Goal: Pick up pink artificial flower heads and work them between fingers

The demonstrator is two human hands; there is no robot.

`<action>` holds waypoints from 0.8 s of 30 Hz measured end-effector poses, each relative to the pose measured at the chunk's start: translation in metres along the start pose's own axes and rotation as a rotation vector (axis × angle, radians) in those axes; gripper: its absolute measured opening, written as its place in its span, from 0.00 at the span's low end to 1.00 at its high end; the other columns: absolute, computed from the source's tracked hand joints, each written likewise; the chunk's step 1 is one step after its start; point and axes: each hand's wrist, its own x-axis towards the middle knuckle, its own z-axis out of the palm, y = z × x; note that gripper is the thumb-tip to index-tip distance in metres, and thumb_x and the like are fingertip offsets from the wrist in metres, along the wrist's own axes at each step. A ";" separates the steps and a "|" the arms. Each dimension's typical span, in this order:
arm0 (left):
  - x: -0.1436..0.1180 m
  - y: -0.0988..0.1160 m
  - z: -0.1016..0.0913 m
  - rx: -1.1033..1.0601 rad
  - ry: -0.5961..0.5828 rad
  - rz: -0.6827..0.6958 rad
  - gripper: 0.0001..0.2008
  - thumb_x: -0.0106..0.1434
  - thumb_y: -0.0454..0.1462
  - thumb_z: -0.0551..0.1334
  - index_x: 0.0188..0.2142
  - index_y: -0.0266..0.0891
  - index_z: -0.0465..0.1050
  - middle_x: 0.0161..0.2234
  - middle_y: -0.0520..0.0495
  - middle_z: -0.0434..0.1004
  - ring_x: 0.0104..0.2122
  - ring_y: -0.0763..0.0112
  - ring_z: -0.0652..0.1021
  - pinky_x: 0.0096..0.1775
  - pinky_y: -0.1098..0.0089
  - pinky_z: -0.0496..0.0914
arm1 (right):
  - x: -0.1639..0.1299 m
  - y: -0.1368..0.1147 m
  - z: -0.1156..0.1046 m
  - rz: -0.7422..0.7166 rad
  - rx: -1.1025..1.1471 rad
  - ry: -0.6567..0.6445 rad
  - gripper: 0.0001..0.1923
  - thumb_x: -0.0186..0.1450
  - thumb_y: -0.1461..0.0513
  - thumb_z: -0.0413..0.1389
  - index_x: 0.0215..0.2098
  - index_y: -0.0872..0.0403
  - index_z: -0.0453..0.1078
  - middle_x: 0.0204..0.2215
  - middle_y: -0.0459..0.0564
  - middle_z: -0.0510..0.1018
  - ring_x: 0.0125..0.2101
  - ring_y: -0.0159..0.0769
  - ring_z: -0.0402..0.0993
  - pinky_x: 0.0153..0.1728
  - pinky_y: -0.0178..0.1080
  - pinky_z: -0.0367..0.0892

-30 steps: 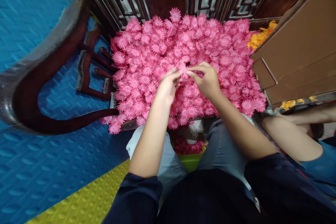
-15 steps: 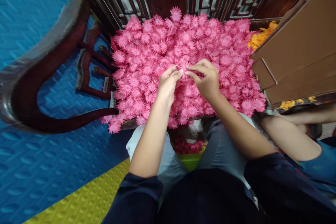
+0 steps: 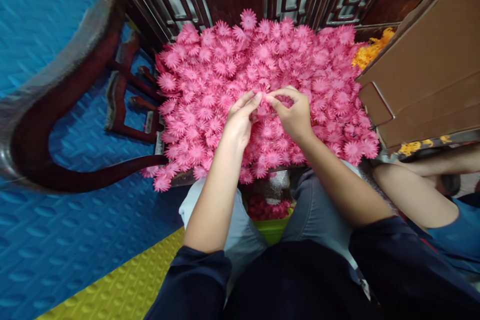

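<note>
Your left hand and right hand meet fingertip to fingertip over the heap of pink flowers, both pinching one pink flower between them, wrists low.

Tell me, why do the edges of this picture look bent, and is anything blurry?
Head view: wide-lens distortion bows the chair arm and cardboard box; light is soft and even, no glare; the pink flowers and both hands are sharp.
</note>
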 end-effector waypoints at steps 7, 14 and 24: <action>-0.005 0.003 0.005 0.141 -0.075 0.097 0.16 0.49 0.42 0.71 0.37 0.42 0.73 0.37 0.49 0.77 0.40 0.71 0.77 0.41 0.71 0.69 | 0.000 0.001 0.000 0.175 0.181 0.062 0.07 0.57 0.58 0.60 0.28 0.54 0.75 0.31 0.46 0.80 0.36 0.33 0.75 0.48 0.42 0.69; -0.005 0.000 0.003 0.085 -0.013 0.111 0.05 0.51 0.34 0.66 0.26 0.38 0.70 0.26 0.53 0.72 0.27 0.78 0.72 0.32 0.77 0.66 | 0.001 -0.003 0.002 0.342 0.293 0.080 0.04 0.56 0.62 0.59 0.27 0.54 0.74 0.26 0.43 0.77 0.33 0.31 0.74 0.45 0.41 0.70; -0.005 0.002 0.003 0.139 0.140 0.168 0.12 0.50 0.36 0.68 0.22 0.39 0.64 0.21 0.56 0.66 0.24 0.78 0.68 0.32 0.76 0.63 | 0.011 0.025 -0.013 0.187 0.142 0.203 0.11 0.54 0.56 0.63 0.33 0.53 0.73 0.36 0.47 0.78 0.41 0.35 0.74 0.50 0.44 0.67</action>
